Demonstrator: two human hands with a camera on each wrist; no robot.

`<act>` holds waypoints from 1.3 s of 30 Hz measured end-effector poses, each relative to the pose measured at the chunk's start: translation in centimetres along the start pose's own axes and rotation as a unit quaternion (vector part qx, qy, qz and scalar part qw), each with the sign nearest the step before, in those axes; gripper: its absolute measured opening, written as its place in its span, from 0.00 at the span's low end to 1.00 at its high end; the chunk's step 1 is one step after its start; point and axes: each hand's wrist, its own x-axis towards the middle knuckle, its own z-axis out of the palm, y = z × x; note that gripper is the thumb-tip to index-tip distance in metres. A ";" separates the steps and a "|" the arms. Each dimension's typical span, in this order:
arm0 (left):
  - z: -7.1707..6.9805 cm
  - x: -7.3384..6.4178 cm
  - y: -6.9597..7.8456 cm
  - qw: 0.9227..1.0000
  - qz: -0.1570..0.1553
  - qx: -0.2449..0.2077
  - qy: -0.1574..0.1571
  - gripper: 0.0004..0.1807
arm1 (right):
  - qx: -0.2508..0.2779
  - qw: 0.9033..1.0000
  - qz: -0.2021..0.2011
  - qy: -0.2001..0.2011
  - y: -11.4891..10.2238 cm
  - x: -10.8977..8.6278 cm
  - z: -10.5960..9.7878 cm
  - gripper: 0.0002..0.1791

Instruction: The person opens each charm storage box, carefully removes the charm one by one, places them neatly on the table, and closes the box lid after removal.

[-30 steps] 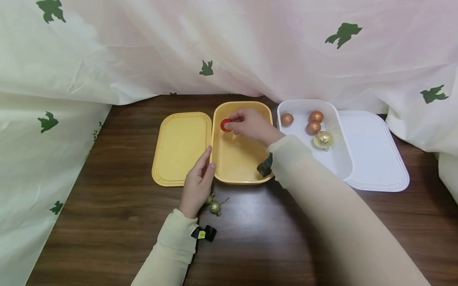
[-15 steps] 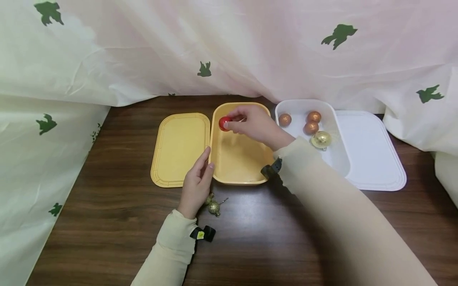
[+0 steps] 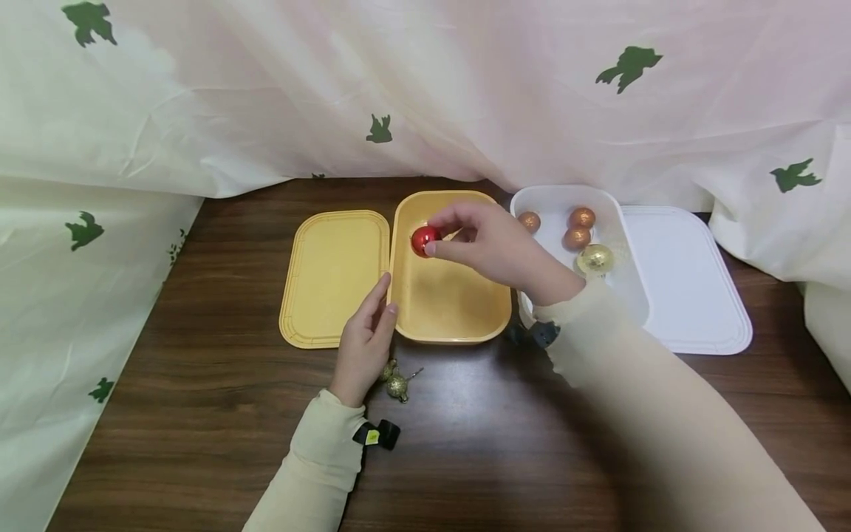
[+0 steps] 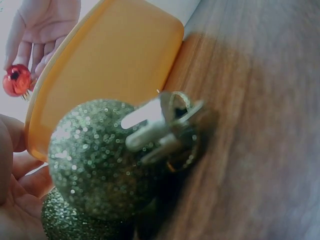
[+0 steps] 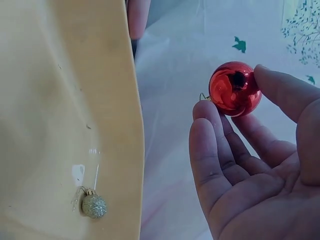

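"Over the yellow tub (image 3: pixel 439 299), what has the right hand (image 3: pixel 495 244) got?"

"Red ball (image 3: pixel 422 241), pinched between thumb and fingertips. The right wrist view shows it clear of the tub's floor."

"And the left hand (image 3: pixel 361 349)?"

"Outside the tub's left wall, fingers fairly straight, thumb a little apart. I'd call that steadying, not gripping."

"So which step is this?"

"Shifting one ball, probably part of some sorting. I can't tell whether it's going in or coming out. One glitter ball (image 5: pixel 94 206) lies in that tub; the white tub (image 3: pixel 614 303) holds three copper balls (image 3: pixel 576 238) and a gold ball (image 3: pixel 595 259)."

"Red's shiny, not glittery. Meant for the white tub?"

"Could be; its finish is nearer the gold ball's. Then the next move calls for a lift over both rims and a low release, or it may roll into the others."

"And if it belongs in the yellow one?"

"Lower it to the floor, then spread the fingers, minding the glitter ball."

"What about the glitter pair (image 3: pixel 397 386)?"

"On the table, right by the left hand; whether it touches them, I can't tell. A later step, I'd guess."
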 end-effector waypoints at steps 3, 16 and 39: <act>0.0 0.1 0.0 1.000 -0.001 -0.002 -0.002 0.27 | -0.003 1.000 0.000 0.006 0.1 -1.0 -0.1 0.18; 0.1 0.1 0.0 1.000 0.002 -0.012 -0.001 0.27 | 0.095 0.994 -0.012 0.043 0.9 -4.7 0.3 0.20; 0.0 0.0 0.0 1.000 0.009 -0.016 -0.002 0.27 | 0.149 0.984 -0.043 0.085 1.5 -10.0 1.3 0.24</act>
